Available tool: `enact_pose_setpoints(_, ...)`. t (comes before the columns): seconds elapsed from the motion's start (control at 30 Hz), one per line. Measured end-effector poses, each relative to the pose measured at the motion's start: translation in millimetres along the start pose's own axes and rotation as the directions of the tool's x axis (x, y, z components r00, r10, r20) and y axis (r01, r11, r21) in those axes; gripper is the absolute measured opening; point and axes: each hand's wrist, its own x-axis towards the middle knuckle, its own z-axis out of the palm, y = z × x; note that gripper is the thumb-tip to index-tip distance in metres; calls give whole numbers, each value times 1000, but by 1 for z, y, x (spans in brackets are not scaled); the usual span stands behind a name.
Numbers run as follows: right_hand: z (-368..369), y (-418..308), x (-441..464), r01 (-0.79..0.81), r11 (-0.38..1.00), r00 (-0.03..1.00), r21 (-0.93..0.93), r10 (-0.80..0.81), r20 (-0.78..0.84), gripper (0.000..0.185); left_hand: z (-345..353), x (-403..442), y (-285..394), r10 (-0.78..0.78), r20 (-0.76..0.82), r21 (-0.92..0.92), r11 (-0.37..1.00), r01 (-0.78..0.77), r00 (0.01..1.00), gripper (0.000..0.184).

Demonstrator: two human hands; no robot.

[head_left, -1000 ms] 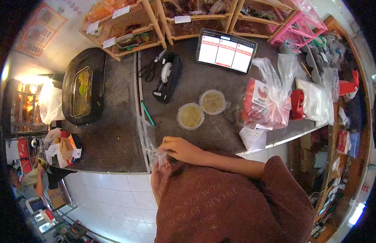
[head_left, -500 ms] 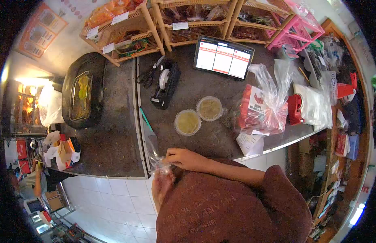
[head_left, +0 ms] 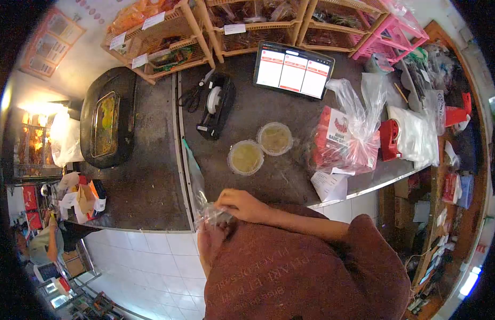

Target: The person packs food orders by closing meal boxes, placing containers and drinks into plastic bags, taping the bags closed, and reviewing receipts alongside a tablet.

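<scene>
At the counter's front edge, by the metal seam, my hands are close together on a clear plastic bag (head_left: 199, 188). My right hand (head_left: 240, 205) reaches across from the right, its fingers closed on the plastic. Just below it, my left hand (head_left: 209, 234) is closed round the gathered plastic; its fingers are partly hidden, and what the bag holds cannot be made out. A narrow part of the bag runs up along the seam to a green tip. Nearest on the counter stand two round clear lidded tubs (head_left: 246, 158) of yellowish content, touching each other.
A black tape dispenser (head_left: 215, 106), a tablet (head_left: 294, 70) and a tied plastic bag with a red box (head_left: 344, 140) stand on the counter (head_left: 279, 181). A black roaster-like pan (head_left: 108, 117) is left. Basket racks (head_left: 258, 26) line the back. Another person (head_left: 47, 242) is far left.
The view has shifted slightly. My hands stay together on the plastic bag, with the right hand's fingers a little moved.
</scene>
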Motion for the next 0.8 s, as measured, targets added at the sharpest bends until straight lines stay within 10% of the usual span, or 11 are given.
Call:
enact_pose_setpoints(0.1, 27, 32, 0, -240, 810, 954, 535, 300, -26, 15, 1, 4, -1, -8, -25, 27, 1000, 9, 1000, 41)
enact_pose_setpoints(0.17, 33, 36, 2, -269, 283, 866, 921, 489, 103, 16, -36, 18, -11, 18, -57, 30, 999, -16, 998, 42)
enact_pose_setpoints(0.27, 21, 33, 3, -380, 183, 823, 907, 514, 241, 16, -54, 23, -3, -29, -112, 150, 988, 46, 993, 41)
enact_pose_setpoints(0.37, 15, 19, 5, -459, 280, 815, 844, 511, 274, 14, -47, 21, 3, 233, -103, 312, 931, -191, 967, 39)
enact_pose_setpoints(0.53, 11, 7, 9, -257, 879, 966, 402, 228, 120, 22, -31, 20, 19, 413, -206, 542, 803, -248, 887, 33)
enact_pose_setpoints(0.8, 8, -3, 29, -147, 977, 894, 155, 198, -401, 17, -11, 23, 23, 868, -83, 876, 298, -379, 490, 18)
